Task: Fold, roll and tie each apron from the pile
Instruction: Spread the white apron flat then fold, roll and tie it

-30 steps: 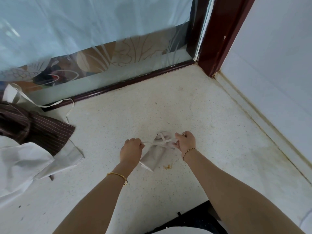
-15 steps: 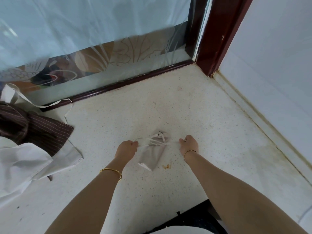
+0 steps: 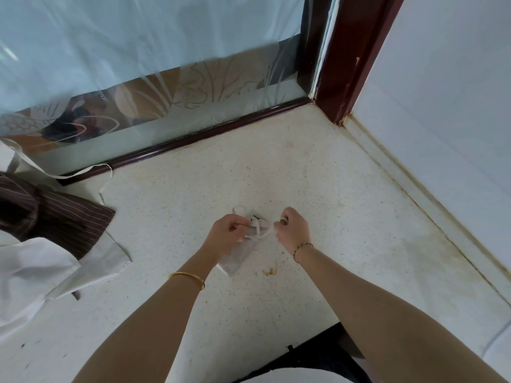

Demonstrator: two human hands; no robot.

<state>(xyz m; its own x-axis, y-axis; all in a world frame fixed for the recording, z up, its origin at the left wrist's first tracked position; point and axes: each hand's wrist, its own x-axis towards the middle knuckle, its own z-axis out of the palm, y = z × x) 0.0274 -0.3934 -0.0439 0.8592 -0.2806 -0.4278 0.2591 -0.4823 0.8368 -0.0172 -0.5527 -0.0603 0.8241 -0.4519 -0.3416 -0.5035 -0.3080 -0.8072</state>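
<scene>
A small rolled beige apron (image 3: 240, 255) lies on the speckled floor in front of me, its white strap (image 3: 260, 230) crossed over the far end. My left hand (image 3: 225, 234) pinches one strap end at the roll's left. My right hand (image 3: 293, 229) grips the other strap end at the right, fingers curled. Both hands sit close over the roll's top. The pile of aprons (image 3: 41, 244) lies at the left: a brown striped one on top of a white one.
A glass door with a dark red frame (image 3: 177, 146) runs along the far side. A white wall with a skirting edge (image 3: 431, 205) closes the right. A loose white strap (image 3: 83, 172) trails from the pile. A small orange stain (image 3: 269, 271) marks the floor.
Half a second ago my hands were spread apart with the strap pulled taut across the roll. Now both have come back in toward the knot, holding the strap ends.
</scene>
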